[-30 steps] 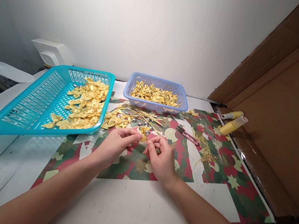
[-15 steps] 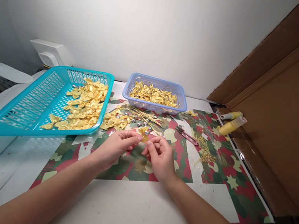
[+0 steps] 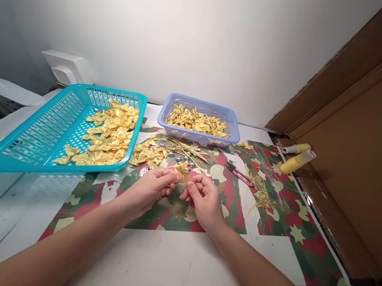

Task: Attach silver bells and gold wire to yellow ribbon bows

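Note:
A yellow ribbon bow (image 3: 182,169) is pinched between the thumb and fingers of my left hand (image 3: 153,186), above the patterned sheet. Close on its right is my right hand (image 3: 206,201), thumb and fingertips pressed together; whatever they hold is too small to make out. Just beyond my hands lie shiny silver beads (image 3: 178,159), thin gold strips (image 3: 190,149) and a small heap of loose yellow bows (image 3: 148,154).
A turquoise basket (image 3: 35,133) with bows stands left, a blue-purple basket (image 3: 197,137) with bows at the back. Pink-handled thread snips (image 3: 240,174) and gold clippings (image 3: 264,198) lie right, near two yellow spools (image 3: 297,162). Cardboard (image 3: 368,144) borders the right side.
The bow shows more clearly between my hands now. Both hands stay almost in place, with only slight finger movement; the view has shifted a little.

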Demonstrator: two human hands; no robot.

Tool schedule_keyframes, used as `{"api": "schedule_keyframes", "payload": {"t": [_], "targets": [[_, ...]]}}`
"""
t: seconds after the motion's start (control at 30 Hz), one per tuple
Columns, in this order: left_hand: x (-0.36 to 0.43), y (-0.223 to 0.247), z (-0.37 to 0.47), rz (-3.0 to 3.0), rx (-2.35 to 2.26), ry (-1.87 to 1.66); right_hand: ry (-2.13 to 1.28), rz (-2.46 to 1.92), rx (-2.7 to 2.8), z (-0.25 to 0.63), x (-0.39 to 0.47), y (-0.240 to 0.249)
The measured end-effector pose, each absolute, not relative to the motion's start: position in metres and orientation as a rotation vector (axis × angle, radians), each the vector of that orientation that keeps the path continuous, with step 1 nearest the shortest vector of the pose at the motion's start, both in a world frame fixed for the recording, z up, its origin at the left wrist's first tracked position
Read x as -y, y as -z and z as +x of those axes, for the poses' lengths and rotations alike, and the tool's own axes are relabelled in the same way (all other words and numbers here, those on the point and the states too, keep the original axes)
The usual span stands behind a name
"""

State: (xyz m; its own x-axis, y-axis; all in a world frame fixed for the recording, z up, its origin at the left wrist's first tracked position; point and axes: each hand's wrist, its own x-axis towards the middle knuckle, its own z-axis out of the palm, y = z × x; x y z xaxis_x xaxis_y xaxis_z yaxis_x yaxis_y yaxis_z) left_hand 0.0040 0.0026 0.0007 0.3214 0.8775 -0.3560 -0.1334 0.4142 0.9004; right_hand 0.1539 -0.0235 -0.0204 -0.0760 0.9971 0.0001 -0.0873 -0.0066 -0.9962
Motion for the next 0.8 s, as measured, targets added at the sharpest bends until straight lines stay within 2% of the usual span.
{"api": "schedule_keyframes", "payload": {"t": [0.8], "targets": [[0.004, 0.000, 0.014, 0.736, -0.971, -0.778, -1.515, -1.000, 0.943, 0.147, 0.019, 0.033]]}}
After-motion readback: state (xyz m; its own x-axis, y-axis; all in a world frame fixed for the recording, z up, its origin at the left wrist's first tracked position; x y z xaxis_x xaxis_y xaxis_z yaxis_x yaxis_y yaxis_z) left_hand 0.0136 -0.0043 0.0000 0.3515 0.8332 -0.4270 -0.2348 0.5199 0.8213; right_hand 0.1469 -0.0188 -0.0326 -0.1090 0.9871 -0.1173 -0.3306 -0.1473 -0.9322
